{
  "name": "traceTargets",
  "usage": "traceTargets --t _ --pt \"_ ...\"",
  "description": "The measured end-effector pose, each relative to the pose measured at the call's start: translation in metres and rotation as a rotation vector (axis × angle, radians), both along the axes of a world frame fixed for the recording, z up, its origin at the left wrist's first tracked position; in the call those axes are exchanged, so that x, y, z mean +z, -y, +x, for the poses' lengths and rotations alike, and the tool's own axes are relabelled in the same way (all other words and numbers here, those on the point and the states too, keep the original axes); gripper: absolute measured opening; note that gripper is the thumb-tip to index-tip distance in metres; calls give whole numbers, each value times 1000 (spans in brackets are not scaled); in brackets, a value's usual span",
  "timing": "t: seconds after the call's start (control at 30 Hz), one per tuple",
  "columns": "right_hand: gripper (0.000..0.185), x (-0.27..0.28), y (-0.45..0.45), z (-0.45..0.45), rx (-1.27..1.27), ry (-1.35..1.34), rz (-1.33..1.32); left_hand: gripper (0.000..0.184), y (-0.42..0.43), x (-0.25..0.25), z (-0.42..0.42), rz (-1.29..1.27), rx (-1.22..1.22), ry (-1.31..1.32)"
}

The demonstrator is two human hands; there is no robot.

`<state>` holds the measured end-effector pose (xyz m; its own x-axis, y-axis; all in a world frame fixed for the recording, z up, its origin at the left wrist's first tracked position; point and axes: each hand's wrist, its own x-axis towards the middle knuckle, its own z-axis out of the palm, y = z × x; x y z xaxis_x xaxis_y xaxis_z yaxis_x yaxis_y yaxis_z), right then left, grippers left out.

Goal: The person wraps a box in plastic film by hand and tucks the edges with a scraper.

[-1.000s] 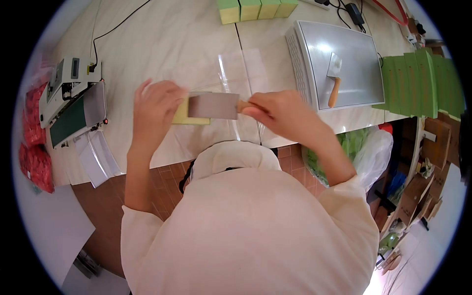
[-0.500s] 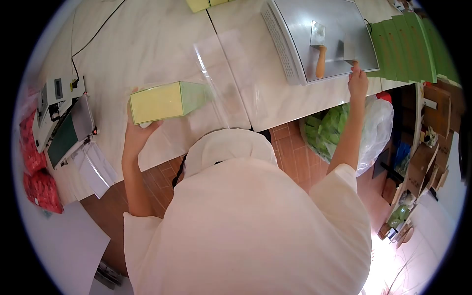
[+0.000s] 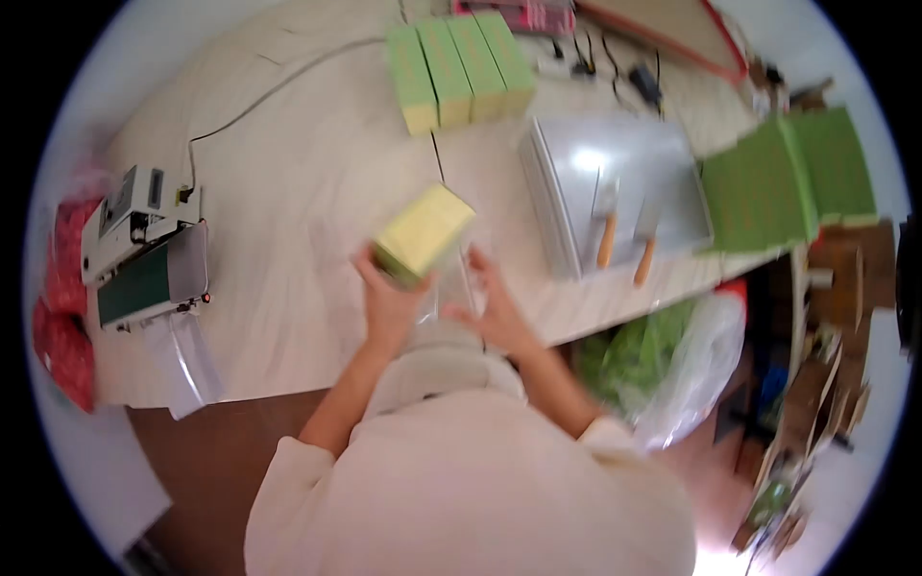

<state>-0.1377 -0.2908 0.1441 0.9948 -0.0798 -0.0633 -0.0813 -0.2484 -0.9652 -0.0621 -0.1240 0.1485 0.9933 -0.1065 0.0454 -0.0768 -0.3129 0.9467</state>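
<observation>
My left hand (image 3: pixel 389 312) is closed on the lower left end of a yellow-and-green box (image 3: pixel 425 228), which is tilted above the table. To the right of the box is my right hand (image 3: pixel 492 305), its fingers spread and nothing plainly in them. Clear plastic film (image 3: pixel 442 298) lies around and between the hands, blurred by motion. On a flat metal plate machine (image 3: pixel 629 154) rest two scrapers with wooden handles, one scraper (image 3: pixel 605 226) left of the other scraper (image 3: pixel 645 245).
Several green boxes (image 3: pixel 456 72) stand in a row at the back. A sealing machine (image 3: pixel 144 230) sits at the left, beside red bags (image 3: pixel 62 336). Green sheets (image 3: pixel 759 187) lie at the right. Below the table edge is a plastic bag (image 3: pixel 687 355) with green contents.
My right hand has let go of the scraper and come in beside the box. My left hand has carried the box rightward and turned it. The camera view has shifted.
</observation>
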Motion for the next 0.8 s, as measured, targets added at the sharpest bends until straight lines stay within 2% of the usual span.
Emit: traceTargets --t 0.03,0.07,0.1,0.13,0.17,0.2,0.23,0.27,0.3,0.37,0.43,0.5,0.53,0.57,0.63,0.73,0.8 --pt "102 11 -23 3 -103 -6 95 87 7 -20 -12 35 -35 63" --pt "103 20 -38 0 -200 -24 202 86 19 -11 -23 62 -90 305" --pt "98 23 -39 -3 -228 2 208 78 24 -3 -35 -6 -127 316" --pt "93 24 -39 -5 -262 21 218 78 20 5 -42 -18 -70 337" --pt "93 19 -35 -7 -218 33 200 72 14 11 -48 42 -210 324" --pt "86 11 -28 -8 -292 4 157 66 9 13 -51 100 -360 304" --pt "79 9 -23 -6 -377 -23 112 66 1 8 -51 83 -336 312" --pt "79 9 -17 -3 -364 -19 94 57 -9 0 -51 50 -287 205" --pt "76 12 -13 0 -280 5 37 49 -14 -7 -52 15 -246 94" --pt "77 13 -12 4 -144 25 -33 44 -16 -12 -33 -348 122 -38" --pt "80 28 -24 9 -41 45 -85 53 -34 14 -8 -590 210 -167" --pt "83 43 -33 12 65 41 -122 60 -50 30 -8 -640 194 -190" --pt "86 47 -38 16 173 168 -162 60 -57 41 -14 -631 211 -215" --pt "88 48 -42 19 274 298 -194 61 -63 53 -20 -598 219 -115" --pt "88 45 -47 28 313 286 -132 65 -72 65 -25 -527 233 26" --pt "86 27 -61 31 338 267 -13 63 -77 64 -24 -493 276 19" --pt "90 -1 -66 32 332 170 -155 60 -87 39 -17 -489 281 3"
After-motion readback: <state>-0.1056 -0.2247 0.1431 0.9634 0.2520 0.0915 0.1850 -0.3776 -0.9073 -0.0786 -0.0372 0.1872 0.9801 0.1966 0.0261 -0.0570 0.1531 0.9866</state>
